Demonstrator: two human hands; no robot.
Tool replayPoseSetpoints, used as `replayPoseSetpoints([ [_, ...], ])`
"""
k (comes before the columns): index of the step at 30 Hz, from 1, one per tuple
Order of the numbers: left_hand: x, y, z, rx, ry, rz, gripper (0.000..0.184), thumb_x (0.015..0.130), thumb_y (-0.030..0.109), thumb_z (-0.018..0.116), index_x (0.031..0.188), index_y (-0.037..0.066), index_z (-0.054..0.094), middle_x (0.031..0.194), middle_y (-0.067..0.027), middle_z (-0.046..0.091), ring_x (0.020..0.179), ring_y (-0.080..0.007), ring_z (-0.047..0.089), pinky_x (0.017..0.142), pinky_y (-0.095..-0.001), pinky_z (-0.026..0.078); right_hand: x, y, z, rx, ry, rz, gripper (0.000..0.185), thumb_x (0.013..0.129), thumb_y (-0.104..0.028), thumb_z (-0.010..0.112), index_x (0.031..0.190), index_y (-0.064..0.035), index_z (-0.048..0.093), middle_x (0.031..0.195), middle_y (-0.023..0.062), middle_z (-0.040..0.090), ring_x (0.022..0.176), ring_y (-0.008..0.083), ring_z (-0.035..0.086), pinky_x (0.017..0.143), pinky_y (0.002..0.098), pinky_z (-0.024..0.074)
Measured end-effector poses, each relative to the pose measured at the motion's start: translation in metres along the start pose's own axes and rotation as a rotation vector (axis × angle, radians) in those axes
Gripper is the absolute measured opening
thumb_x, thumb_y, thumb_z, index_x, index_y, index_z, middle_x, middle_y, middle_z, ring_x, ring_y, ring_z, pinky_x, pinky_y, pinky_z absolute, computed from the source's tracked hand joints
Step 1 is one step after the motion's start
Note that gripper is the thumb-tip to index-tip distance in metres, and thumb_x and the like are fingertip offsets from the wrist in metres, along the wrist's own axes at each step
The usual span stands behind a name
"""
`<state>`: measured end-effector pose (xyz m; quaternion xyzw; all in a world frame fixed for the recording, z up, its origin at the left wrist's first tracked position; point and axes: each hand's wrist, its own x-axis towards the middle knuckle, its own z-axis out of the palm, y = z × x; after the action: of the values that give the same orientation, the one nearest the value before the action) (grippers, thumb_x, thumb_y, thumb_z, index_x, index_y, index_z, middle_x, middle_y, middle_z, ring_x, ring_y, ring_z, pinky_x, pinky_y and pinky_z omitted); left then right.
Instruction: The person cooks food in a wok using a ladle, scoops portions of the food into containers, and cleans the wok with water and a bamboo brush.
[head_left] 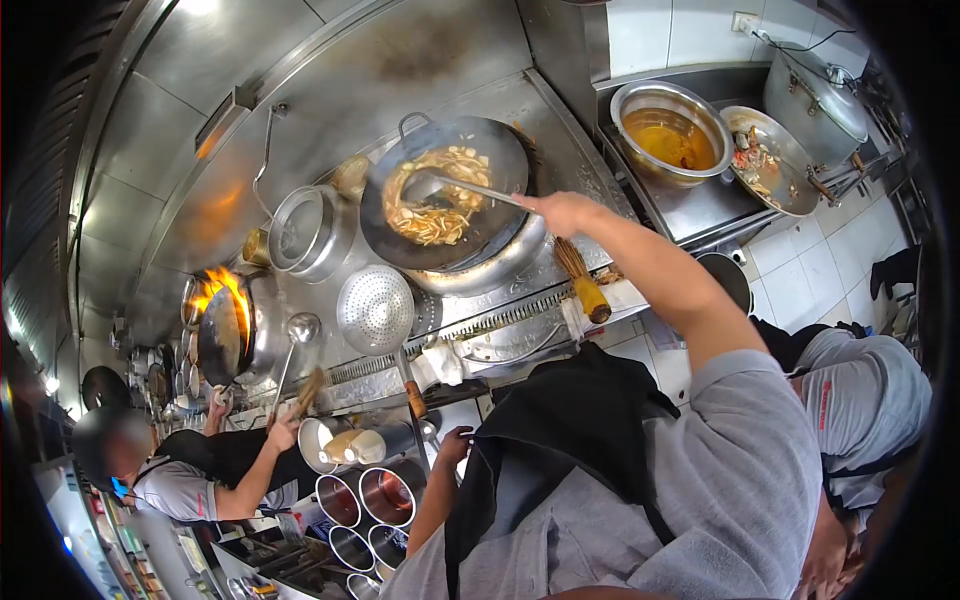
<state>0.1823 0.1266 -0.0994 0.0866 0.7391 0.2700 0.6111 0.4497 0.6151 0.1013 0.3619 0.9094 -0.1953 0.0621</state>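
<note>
Wok: we see the wok (512,165) on the stove (592,165), near the middle of the scene, its loop handle at the far side.
Food: brown-sauced strips and pale pieces (440,232) lie inside the wok, mostly around its middle.
Ladle: the ladle (424,185) has its bowl down in the food, and its long handle runs right over the wok's rim.
Right hand: we see the right hand (562,213) with its fingers wrapped around the end of the ladle's handle, the arm stretched out over the stove's near edge.
Left hand: the left hand (456,446) is low, near the apron (570,410), fingers partly curled; we cannot tell whether it has hold of anything.
Skimmer: the round skimmer (376,310) lies just left of the wok on the near side, its wooden grip pointing toward us, near the left hand.
Brush: a yellow-handled brush (588,290) rests at the stove's near edge, right of the wok.
Right tabletop: on the steel tabletop (690,215) we see a basin (668,180) of orange liquid, with a pan (797,190) of scraps just right of it.
Far left: another person (180,490) works at a second wok (218,340), where flames (228,287) rise.
</note>
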Motion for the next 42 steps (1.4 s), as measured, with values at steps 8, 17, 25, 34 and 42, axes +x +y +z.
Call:
replayPoseSetpoints([
  [8, 0.015, -0.073, -0.021, -0.049, -0.034, -0.028, 0.040, 0.085, -0.002, 0.054, 0.124, 0.005, 0.055, 0.100, -0.0111, 0.069, 0.069, -0.0142, 0.064, 0.057, -0.0259, 0.053, -0.076, -0.122, 0.032, 0.756, -0.103, 0.403, 0.085, 0.088, -0.005, 0.049, 0.154, -0.0206, -0.001, 0.078, 0.0193, 0.063, 0.061, 0.0276, 0.063, 0.050, 0.0434, 0.0492],
  [17, 0.026, -0.131, -0.052, -0.050, -0.096, -0.061, 0.036, 0.086, 0.000, 0.057, 0.121, 0.003, 0.057, 0.098, -0.0119, 0.069, 0.071, -0.0156, 0.064, 0.061, -0.0259, 0.053, -0.007, -0.096, 0.040, 1.102, -0.022, 0.184, 0.084, 0.091, -0.006, 0.054, 0.155, -0.0217, 0.003, 0.070, 0.0069, 0.053, 0.048, 0.0144, 0.049, 0.044, 0.0294, 0.0436],
  [25, 0.026, -0.134, -0.064, -0.074, -0.120, -0.029, 0.032, 0.087, 0.002, 0.060, 0.119, 0.001, 0.058, 0.096, -0.0126, 0.069, 0.072, -0.0168, 0.065, 0.064, -0.0259, 0.053, -0.075, -0.115, 0.019, 1.418, -0.158, 0.272, 0.079, 0.090, -0.004, 0.053, 0.154, -0.0144, 0.009, 0.068, 0.0046, 0.053, 0.049, 0.0140, 0.052, 0.041, 0.0311, 0.0434],
  [34, 0.028, -0.168, -0.076, -0.191, -0.285, 0.079, 0.029, 0.087, 0.004, 0.063, 0.116, -0.001, 0.060, 0.094, -0.0134, 0.068, 0.074, -0.0182, 0.066, 0.067, -0.0259, 0.053, -0.061, -0.148, 0.007, 0.522, 0.037, 0.478, 0.082, 0.087, -0.009, 0.052, 0.153, -0.0081, 0.005, 0.106, 0.0318, 0.063, 0.075, 0.0331, 0.070, 0.071, 0.0413, 0.0543],
  [42, 0.052, -0.221, -0.078, 0.103, -0.134, 0.191, 0.030, 0.092, 0.002, 0.050, 0.119, 0.005, 0.061, 0.107, -0.0117, 0.068, 0.069, -0.0183, 0.066, 0.062, -0.0240, 0.054, -0.077, -0.064, 0.081, 0.314, 0.176, 0.091, 0.077, 0.089, -0.015, 0.050, 0.153, -0.0272, 0.009, 0.094, 0.0232, 0.066, 0.071, 0.0344, 0.066, 0.064, 0.0459, 0.0526],
])
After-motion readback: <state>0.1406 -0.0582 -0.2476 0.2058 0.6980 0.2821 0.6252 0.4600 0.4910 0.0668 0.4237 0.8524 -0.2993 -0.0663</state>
